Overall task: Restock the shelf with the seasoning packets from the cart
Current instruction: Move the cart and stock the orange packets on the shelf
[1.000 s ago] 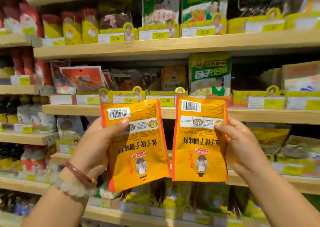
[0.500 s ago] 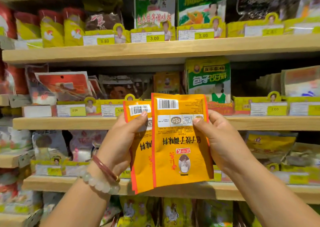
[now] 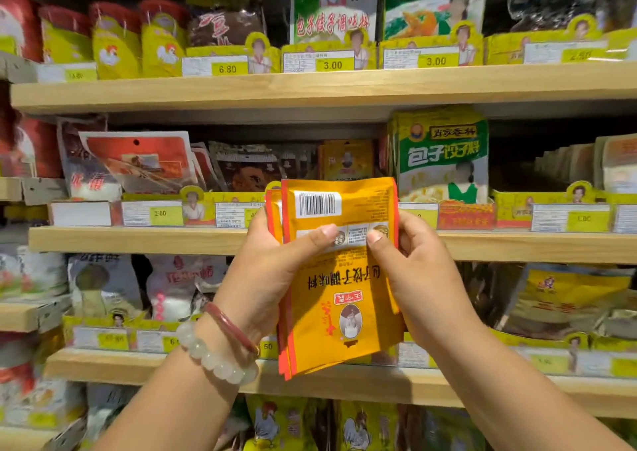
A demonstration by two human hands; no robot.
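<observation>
Two orange seasoning packets (image 3: 344, 278) with red edges are stacked one over the other, upside down, barcode at the top. My left hand (image 3: 275, 271) grips the stack's left side, thumb across the front. My right hand (image 3: 413, 271) grips its right side, thumb on the front label. The stack is held in front of the middle wooden shelf (image 3: 172, 240). Behind it, on that shelf, stands a matching orange packet (image 3: 346, 159) deep in its slot. The cart is out of view.
Wooden shelves (image 3: 310, 87) above and below carry rows of packets behind yellow price tags (image 3: 331, 61). A green-and-white packet row (image 3: 443, 154) stands right of the orange slot; dark brown packets (image 3: 248, 168) stand left of it.
The two packets, held apart side by side a second ago, have come together into one stack. Both hands moved inward and slightly up toward the middle shelf.
</observation>
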